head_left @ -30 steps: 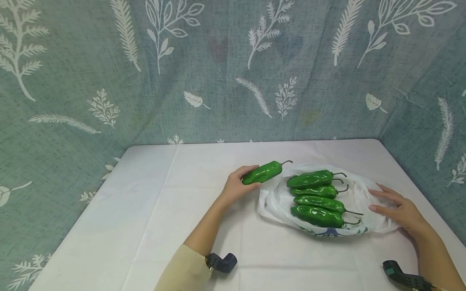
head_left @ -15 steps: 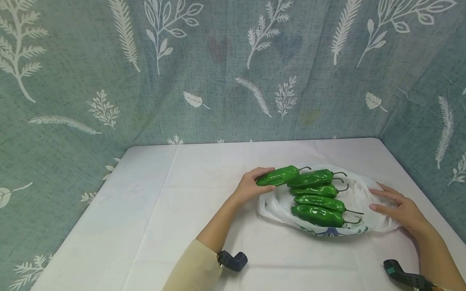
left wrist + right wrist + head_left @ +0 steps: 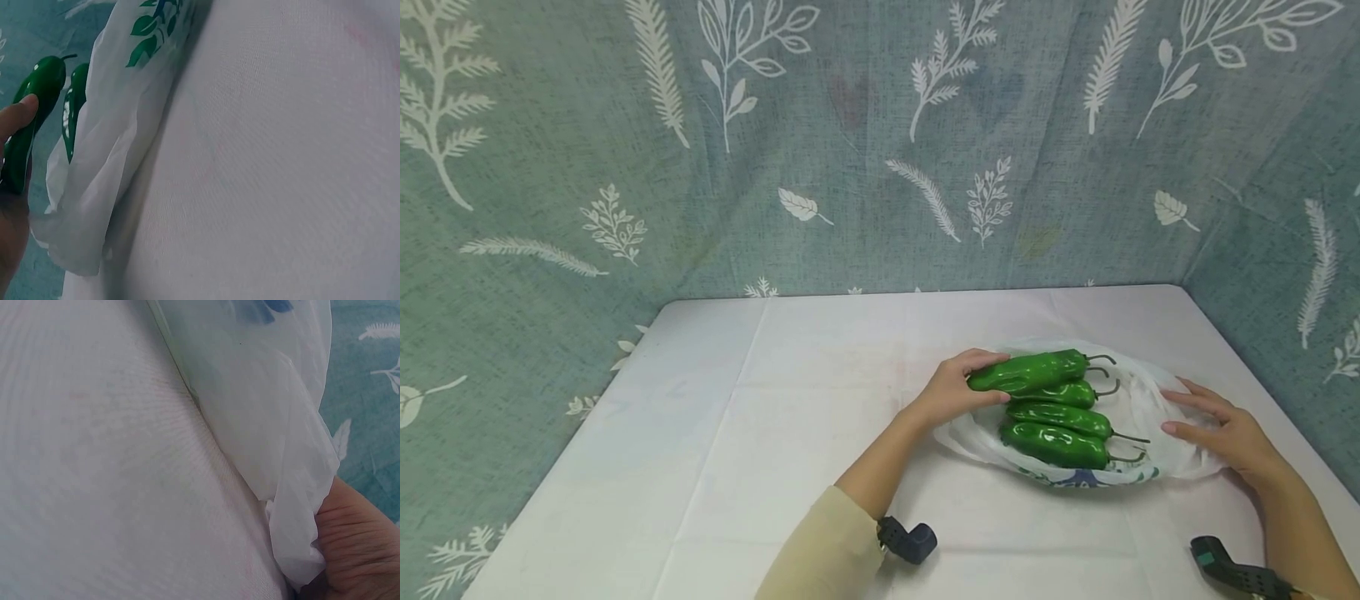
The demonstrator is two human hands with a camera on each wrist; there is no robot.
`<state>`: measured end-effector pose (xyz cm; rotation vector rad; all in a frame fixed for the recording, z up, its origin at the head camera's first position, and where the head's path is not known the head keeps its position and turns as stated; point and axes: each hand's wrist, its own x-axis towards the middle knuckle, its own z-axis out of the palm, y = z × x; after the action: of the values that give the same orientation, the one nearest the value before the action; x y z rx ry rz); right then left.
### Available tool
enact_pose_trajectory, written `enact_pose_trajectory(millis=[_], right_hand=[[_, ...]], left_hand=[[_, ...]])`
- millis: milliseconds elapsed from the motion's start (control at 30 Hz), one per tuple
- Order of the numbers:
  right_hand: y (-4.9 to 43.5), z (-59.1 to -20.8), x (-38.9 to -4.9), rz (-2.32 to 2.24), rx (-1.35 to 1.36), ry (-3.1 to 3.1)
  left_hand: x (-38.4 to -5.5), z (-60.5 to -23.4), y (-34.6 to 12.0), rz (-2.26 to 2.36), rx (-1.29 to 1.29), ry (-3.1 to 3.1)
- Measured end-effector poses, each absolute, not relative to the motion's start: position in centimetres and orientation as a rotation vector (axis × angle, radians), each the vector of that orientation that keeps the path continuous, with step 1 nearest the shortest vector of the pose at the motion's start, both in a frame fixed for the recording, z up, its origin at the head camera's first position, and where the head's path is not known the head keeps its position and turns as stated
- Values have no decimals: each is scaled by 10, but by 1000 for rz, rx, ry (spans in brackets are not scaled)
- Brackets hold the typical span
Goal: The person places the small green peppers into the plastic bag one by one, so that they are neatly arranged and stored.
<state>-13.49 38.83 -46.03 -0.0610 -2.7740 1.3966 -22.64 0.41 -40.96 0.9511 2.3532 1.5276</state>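
In the head view my left hand (image 3: 958,387) grips a long glossy green pepper (image 3: 1000,377) by its blunt end, thumb on the near side and fingers on the far side. The pepper lies over the top of a row of several similar green peppers (image 3: 1056,446) in a white plastic bag (image 3: 1150,400). The left wrist view shows the held pepper (image 3: 50,78) beside another pepper (image 3: 74,106) at the bag's edge. At the bag's right end my right hand (image 3: 1232,433) rests with thumb and fingers spread over the crumpled plastic; the right wrist view hides its fingertips behind the bag.
A white cloth (image 3: 790,433) covers the table, whose far edge meets a green-blue leaf-patterned curtain (image 3: 850,167). The bag's printed green and blue side faces the front. A dark device is strapped to each wrist.
My left hand has carried the pepper rightward from beyond the bag's left edge to over the row, where it overlaps the farthest pepper. The right hand and the bag have stayed nearly still.
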Motion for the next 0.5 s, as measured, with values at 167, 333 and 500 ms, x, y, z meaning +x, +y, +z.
enact_pose_trajectory(millis=[167,333,500], right_hand=[[389,-460,-135,1382,-60,-2781],[388,-459,-135,1367,-67,-2793],[388,-460,-136,1360,-61,-2797]], left_hand=[[-224,-408,19,1448,1005,2392],[-223,-410,33,1357,1059,2416],[-221,-417,44,1274,1130,2468]])
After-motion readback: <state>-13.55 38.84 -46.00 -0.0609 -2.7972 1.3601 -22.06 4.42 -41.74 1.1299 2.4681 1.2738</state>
